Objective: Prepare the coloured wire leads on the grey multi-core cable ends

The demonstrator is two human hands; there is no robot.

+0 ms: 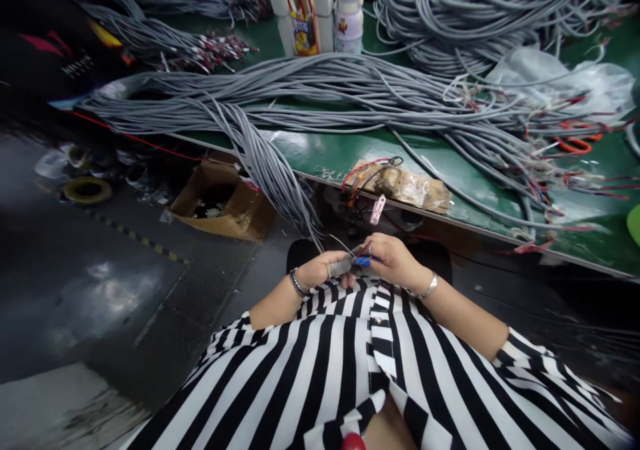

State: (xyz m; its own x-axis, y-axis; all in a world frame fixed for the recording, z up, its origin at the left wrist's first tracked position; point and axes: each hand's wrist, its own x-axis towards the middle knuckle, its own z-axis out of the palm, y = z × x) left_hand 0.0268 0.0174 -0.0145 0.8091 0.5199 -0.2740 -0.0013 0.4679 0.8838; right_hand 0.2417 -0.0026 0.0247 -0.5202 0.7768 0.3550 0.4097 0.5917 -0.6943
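Note:
In front of my striped shirt, my left hand point(321, 270) is closed around the end of a grey cable point(341, 267). Thin coloured wires point(361, 250) come out where the two hands meet. My right hand point(397, 261) pinches these wires with its fingertips. Just below its fingers shows a small blue piece point(363, 261), whose kind I cannot make out. A bundle of grey cables point(273, 163) hangs over the table edge and runs down toward my left hand. My fingers partly hide the wire ends.
Long grey cables point(320, 90) lie across the green table point(295, 145), with stripped ends at the right. A cardboard piece point(425, 190) sits at the table's edge. Behind stand a bottle point(349, 17) and a holder with scissors point(303, 30). An open cardboard box point(225, 200) is on the floor.

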